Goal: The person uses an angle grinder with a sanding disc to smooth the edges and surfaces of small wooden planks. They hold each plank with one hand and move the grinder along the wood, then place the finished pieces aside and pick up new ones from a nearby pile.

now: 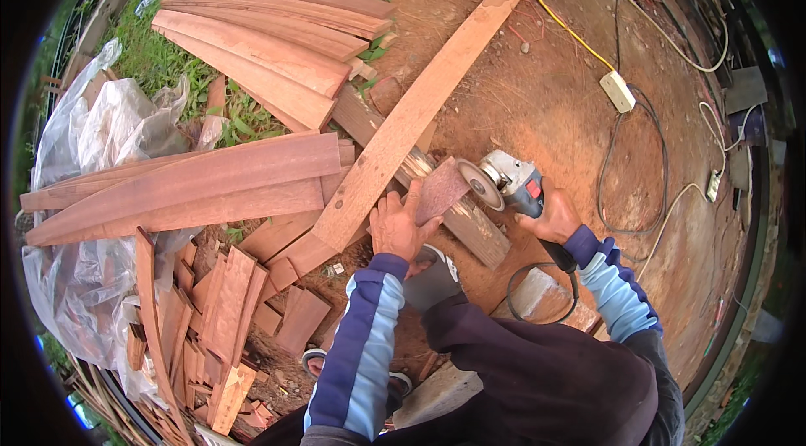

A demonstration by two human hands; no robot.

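My left hand [397, 224] grips a short reddish wood block [442, 191], its fingers over the near end. The block rests across a rough, weathered timber [477, 232] lying on the ground. My right hand [556, 211] is wrapped round the body of an angle grinder [519, 180], which has a blue-grey casing and a red switch. Its round disc [481, 186] stands at the block's far right end; whether it touches or spins I cannot tell. A long plank [437, 93] slants past my left hand toward the top right.
Stacked boards [260, 47] lie on grass at the upper left, with wider boards [210, 182] below. Offcuts [231, 303] pile up beside plastic sheeting [75, 303]. A white power strip [617, 91] and looping black cord [666, 169] lie on the right. A concrete block [537, 295] sits near my right forearm.
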